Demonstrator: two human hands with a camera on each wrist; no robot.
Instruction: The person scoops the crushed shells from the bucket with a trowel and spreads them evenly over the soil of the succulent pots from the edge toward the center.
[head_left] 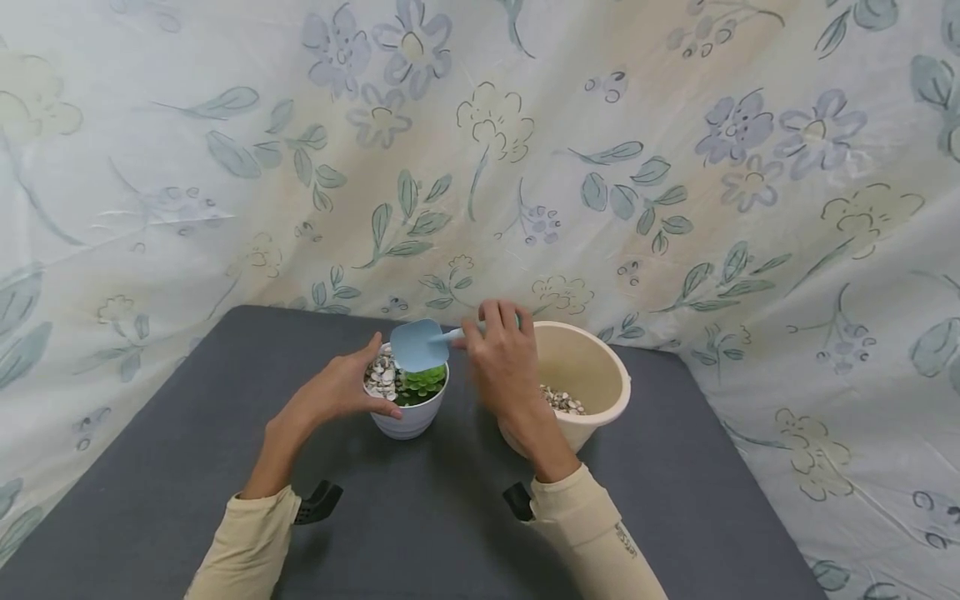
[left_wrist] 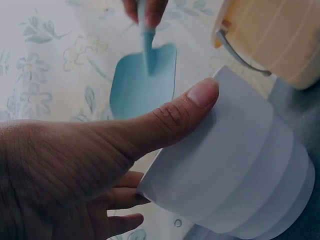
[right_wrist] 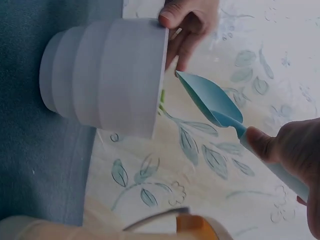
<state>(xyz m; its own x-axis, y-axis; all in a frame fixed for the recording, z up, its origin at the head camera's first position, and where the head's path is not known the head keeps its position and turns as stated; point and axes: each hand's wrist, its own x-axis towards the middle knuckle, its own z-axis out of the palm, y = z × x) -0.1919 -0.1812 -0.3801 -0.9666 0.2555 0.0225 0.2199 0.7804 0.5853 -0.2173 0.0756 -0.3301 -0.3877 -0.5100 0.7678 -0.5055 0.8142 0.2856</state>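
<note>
A light-blue hand trowel (head_left: pixel 420 345) is held by its handle in my right hand (head_left: pixel 504 358). Its blade hangs over the white ribbed flower pot (head_left: pixel 407 423), hiding part of the pot's mouth. My left hand (head_left: pixel 337 387) grips the pot by its rim, thumb (left_wrist: pixel 182 107) on the near side and fingers behind. Inside the pot, pale pebbles (head_left: pixel 382 375) lie on the left and a green succulent (head_left: pixel 423 382) on the right. From the side, in the right wrist view, the trowel blade (right_wrist: pixel 210 97) sits just above the pot's rim, and its scoop looks bare.
Just right of the pot stands a cream bucket (head_left: pixel 611 379) with pebbles (head_left: pixel 561 400) at its bottom and a grey handle (left_wrist: pixel 240 56). Both containers are on a dark grey table (head_left: pixel 420 517). A flower-printed cloth (head_left: pixel 495 167) hangs behind the table.
</note>
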